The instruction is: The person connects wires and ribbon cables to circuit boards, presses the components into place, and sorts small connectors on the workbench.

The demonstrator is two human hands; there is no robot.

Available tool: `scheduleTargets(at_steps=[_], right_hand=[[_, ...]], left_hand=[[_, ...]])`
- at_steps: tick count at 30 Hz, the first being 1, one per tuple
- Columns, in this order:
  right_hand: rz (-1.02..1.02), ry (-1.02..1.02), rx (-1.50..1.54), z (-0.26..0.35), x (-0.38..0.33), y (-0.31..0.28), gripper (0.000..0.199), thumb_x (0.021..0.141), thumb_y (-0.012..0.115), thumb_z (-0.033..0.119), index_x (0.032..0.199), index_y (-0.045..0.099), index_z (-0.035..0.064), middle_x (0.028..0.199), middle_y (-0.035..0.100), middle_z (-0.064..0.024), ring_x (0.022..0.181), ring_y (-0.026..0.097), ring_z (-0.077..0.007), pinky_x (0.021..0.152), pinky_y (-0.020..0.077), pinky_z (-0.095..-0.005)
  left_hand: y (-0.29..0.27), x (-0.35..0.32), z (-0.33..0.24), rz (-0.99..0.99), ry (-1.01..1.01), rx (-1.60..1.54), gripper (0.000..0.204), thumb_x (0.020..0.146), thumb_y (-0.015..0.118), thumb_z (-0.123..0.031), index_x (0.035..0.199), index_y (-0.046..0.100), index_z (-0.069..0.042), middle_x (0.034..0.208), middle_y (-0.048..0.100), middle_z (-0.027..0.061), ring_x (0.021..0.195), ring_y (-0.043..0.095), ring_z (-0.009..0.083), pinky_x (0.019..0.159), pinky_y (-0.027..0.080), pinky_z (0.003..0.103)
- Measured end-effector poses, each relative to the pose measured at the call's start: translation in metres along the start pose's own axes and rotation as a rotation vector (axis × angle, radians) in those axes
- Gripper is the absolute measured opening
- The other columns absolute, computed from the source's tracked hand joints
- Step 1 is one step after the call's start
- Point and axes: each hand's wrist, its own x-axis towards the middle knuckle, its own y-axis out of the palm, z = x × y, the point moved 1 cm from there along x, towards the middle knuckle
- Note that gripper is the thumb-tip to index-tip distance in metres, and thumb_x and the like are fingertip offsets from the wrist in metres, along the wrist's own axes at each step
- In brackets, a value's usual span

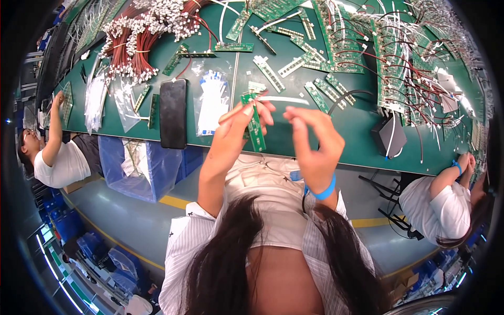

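Note:
My left hand (236,123) is closed around a narrow green circuit board (255,132), held upright above the table's near edge. A white flat cable (283,99) runs rightward from the board's upper end, its far end loose. My right hand (319,144), with a blue wristband, hovers just right of the board. Its thumb and forefinger curve toward each other, slightly apart, and nothing shows between them. Behind the board, part of another small board (256,87) lies on the table. To the left of my left hand lies a bag of white-and-blue flat cables (211,105).
A black phone (173,113) lies left on the green table (210,139). Red-wired cable bundles (137,44) are heaped behind it. Several boards (269,73) lie farther back; larger wired panels (344,42) and a black box (389,135) are right. Co-workers (65,163) sit at both sides.

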Motion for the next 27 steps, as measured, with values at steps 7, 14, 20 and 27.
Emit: scheduleTargets(at_steps=[7, 14, 20, 27], right_hand=[[0.116, 0.291, 0.277, -0.003, 0.011, -0.009, 0.018, 0.08, 0.056, 0.003, 0.098, 0.058, -0.0002, 0.085, 0.06, -0.0078, 0.071, 0.058, -0.0125, 0.06, 0.0443, -0.023], [0.118, 0.776, 1.154, -0.014, 0.01, -0.013, 0.027, 0.086, 0.054, 0.014, 0.104, 0.055, -0.0053, 0.076, 0.054, -0.0036, 0.061, 0.048, -0.009, 0.057, 0.0435, -0.0245], [-0.079, 0.456, 1.052, -0.009, 0.001, -0.008, 0.02, 0.085, 0.053, 0.007, 0.098, 0.056, -0.008, 0.076, 0.055, -0.0094, 0.068, 0.055, -0.015, 0.061, 0.0491, -0.0289], [0.042, 0.259, 0.888, 0.0, -0.001, -0.009, 0.015, 0.081, 0.052, -0.007, 0.095, 0.055, -0.0113, 0.082, 0.058, -0.0156, 0.082, 0.062, -0.0252, 0.076, 0.0528, -0.035]], left_hand=[[-0.009, -0.001, 0.003, 0.326, -0.088, -0.176, 0.037, 0.093, 0.033, -0.027, 0.099, 0.053, 0.002, 0.088, 0.053, 0.0063, 0.085, 0.049, 0.0145, 0.075, 0.04, 0.028], [0.002, -0.006, -0.012, 0.389, -0.025, 0.056, 0.042, 0.092, 0.031, -0.03, 0.085, 0.057, 0.002, 0.104, 0.052, 0.0118, 0.107, 0.038, 0.0184, 0.081, 0.038, 0.029], [-0.002, -0.005, -0.009, 0.309, -0.142, -0.077, 0.038, 0.091, 0.035, -0.03, 0.093, 0.054, 0.003, 0.095, 0.053, 0.0095, 0.088, 0.045, 0.016, 0.077, 0.038, 0.028], [-0.004, -0.003, 0.0, 0.233, -0.124, -0.21, 0.036, 0.091, 0.037, -0.031, 0.091, 0.052, 0.002, 0.086, 0.053, 0.0073, 0.075, 0.046, 0.0137, 0.072, 0.038, 0.027]])
